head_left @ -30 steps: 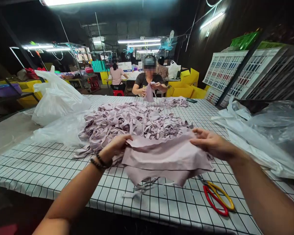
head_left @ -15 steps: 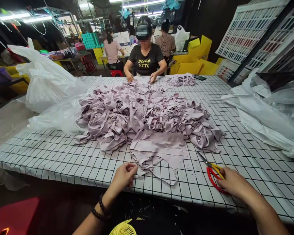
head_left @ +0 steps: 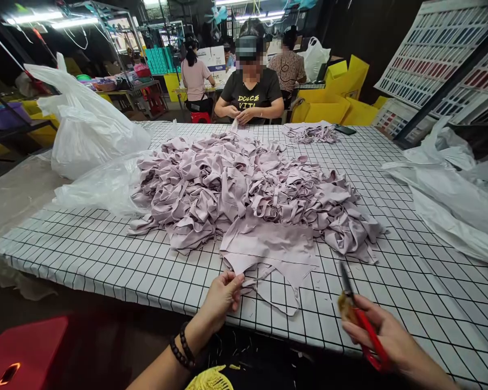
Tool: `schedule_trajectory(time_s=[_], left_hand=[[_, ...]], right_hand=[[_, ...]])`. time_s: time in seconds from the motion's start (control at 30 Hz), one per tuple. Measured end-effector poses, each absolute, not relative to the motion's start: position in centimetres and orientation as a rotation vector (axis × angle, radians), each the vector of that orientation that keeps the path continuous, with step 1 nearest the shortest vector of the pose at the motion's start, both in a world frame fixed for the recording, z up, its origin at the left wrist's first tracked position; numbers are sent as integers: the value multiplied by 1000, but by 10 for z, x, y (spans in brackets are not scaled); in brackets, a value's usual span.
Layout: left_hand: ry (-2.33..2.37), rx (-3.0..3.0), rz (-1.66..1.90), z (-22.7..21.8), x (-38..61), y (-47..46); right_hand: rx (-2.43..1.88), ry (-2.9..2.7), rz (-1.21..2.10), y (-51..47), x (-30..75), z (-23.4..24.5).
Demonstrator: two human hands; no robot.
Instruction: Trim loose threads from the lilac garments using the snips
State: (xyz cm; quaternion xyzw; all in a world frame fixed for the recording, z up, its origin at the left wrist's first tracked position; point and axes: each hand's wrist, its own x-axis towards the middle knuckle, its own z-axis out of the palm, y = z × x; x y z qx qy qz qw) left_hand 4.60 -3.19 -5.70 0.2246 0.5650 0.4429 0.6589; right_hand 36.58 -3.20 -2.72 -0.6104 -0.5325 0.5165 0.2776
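Observation:
My left hand [head_left: 223, 295] pinches the near edge of a flat lilac garment piece [head_left: 274, 246] at the front of the table. That piece lies spread out, with a narrow strap-like part trailing toward the table edge. Held up in my right hand [head_left: 384, 330] is a pair of scissors [head_left: 361, 319] with red and yellow handles, the dark blades pointing away from me. The scissors are slightly blurred and apart from the cloth. Behind the flat piece rises a large heap of crumpled lilac garments [head_left: 244, 184].
White plastic bags [head_left: 93, 141] lie at the left and another white bag [head_left: 451, 189] at the right of the checked table [head_left: 117, 260]. Across from me a person [head_left: 250, 92] handles cloth. A small lilac pile [head_left: 311, 131] and a phone [head_left: 345, 130] lie far right. A red stool [head_left: 28, 352] stands lower left.
My right hand has lifted the scissors from the tabletop and turned them. My left hand has moved onto the garment's edge and pinched it. The person opposite has brought both hands together.

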Motion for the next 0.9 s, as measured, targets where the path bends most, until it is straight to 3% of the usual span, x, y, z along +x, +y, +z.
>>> schedule_trajectory(time_s=[0.13, 0.47, 0.7, 0.9], left_hand=[[1182, 427, 1087, -44, 51, -33], [1033, 619, 982, -38, 43, -17], [1380, 1227, 1284, -44, 35, -3], [1136, 967, 1267, -53, 41, 9]], right_hand=[[-1428, -1495, 1584, -4, 296, -22], [-1036, -1295, 1731, 36, 190, -41], [-1068, -1201, 1733, 54, 172, -56], [-1088, -1203, 1753, 58, 194, -49]])
